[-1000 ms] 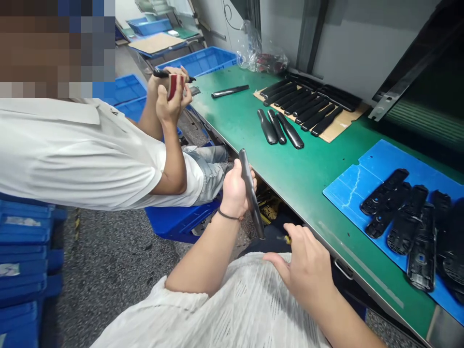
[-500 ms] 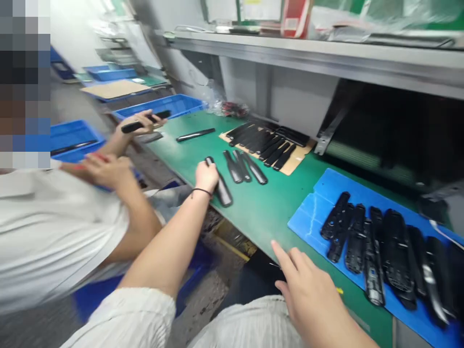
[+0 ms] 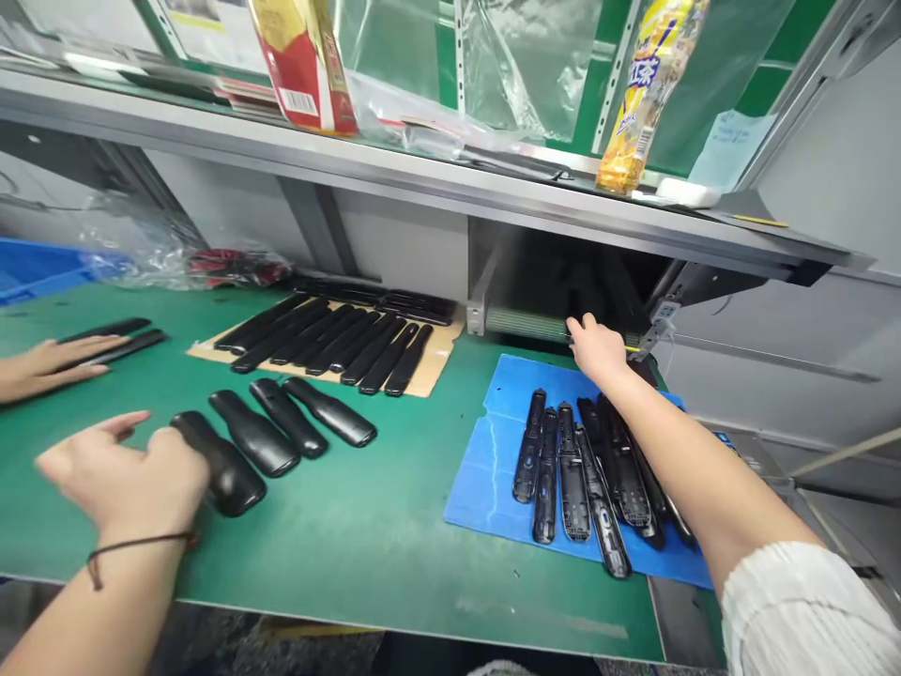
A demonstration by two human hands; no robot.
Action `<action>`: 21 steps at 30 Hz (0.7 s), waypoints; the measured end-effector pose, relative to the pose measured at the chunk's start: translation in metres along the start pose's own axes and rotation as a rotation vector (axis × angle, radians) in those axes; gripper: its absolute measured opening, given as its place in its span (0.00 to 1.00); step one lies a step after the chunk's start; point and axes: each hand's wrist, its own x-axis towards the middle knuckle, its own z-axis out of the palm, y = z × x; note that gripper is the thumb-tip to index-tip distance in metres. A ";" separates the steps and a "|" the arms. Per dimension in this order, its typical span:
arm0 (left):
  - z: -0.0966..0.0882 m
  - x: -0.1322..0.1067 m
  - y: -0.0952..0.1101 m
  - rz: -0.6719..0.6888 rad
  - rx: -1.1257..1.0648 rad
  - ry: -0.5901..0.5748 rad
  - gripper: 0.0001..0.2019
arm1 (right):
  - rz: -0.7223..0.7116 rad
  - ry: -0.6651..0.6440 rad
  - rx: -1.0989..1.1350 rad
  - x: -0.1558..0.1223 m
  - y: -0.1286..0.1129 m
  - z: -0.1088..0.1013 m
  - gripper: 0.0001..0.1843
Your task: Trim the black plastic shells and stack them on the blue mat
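Observation:
My left hand (image 3: pixel 130 469) is blurred by motion, thumb raised and fingers apart. It is beside the nearest of several glossy black handle-shaped shells (image 3: pixel 221 465) on the green bench, its knuckles close to or touching the shell. My right hand (image 3: pixel 598 349) reaches to the mouth of a dark opening (image 3: pixel 563 272) under the shelf, fingers stretched out. I see nothing held in it, though the far fingertips are against dark background. Below that arm, black housings with their inner sides showing (image 3: pixel 573 479) lie on a blue sheet (image 3: pixel 479 469).
Slim black pieces (image 3: pixel 352 343) lie in a row on cardboard (image 3: pixel 440 361). Another person's hand (image 3: pixel 53 366) rests by two black pieces at far left. A shelf (image 3: pixel 394 178) crosses above, bearing a drink bottle (image 3: pixel 640 103) and a red box (image 3: pixel 306 70).
The view has swung right. My left hand has loosened from the black shell, which now lies beside the others. My right hand has moved from the bench's front edge to the dark opening.

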 end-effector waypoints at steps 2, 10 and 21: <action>-0.002 -0.021 0.003 0.103 0.142 0.232 0.10 | -0.055 0.026 0.022 0.007 0.001 -0.002 0.20; 0.012 -0.116 0.067 0.567 -0.100 -0.206 0.14 | -0.217 0.342 0.456 -0.046 -0.052 -0.114 0.06; 0.058 -0.227 0.119 -0.299 -1.303 -1.053 0.24 | -0.129 0.105 1.095 -0.167 -0.148 -0.125 0.18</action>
